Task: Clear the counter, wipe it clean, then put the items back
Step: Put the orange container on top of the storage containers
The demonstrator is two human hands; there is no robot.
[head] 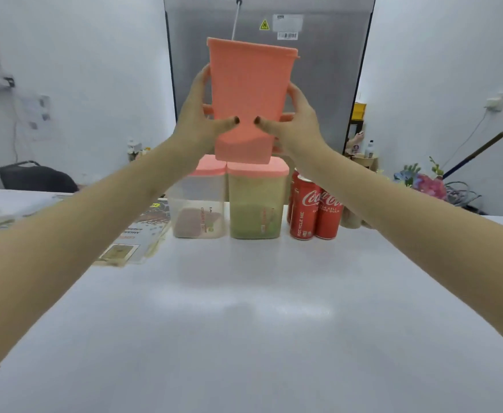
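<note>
I hold a tall pink plastic container [248,93] up in the air above the back of the white counter [244,323]. My left hand [198,114] grips its left side and my right hand [296,120] grips its right side, thumbs across the front. Below it stand two clear containers with pink lids: the left one [198,204] holds a little brown content, the right one [256,204] is filled with greenish content. Red Coca-Cola cans [314,213] stand right of them.
A stack of printed papers [137,236] lies at the left of the counter. The grey back of an appliance [318,84] rises behind. A dark chair [35,178] is at far left; flowers [423,181] and cables sit at far right.
</note>
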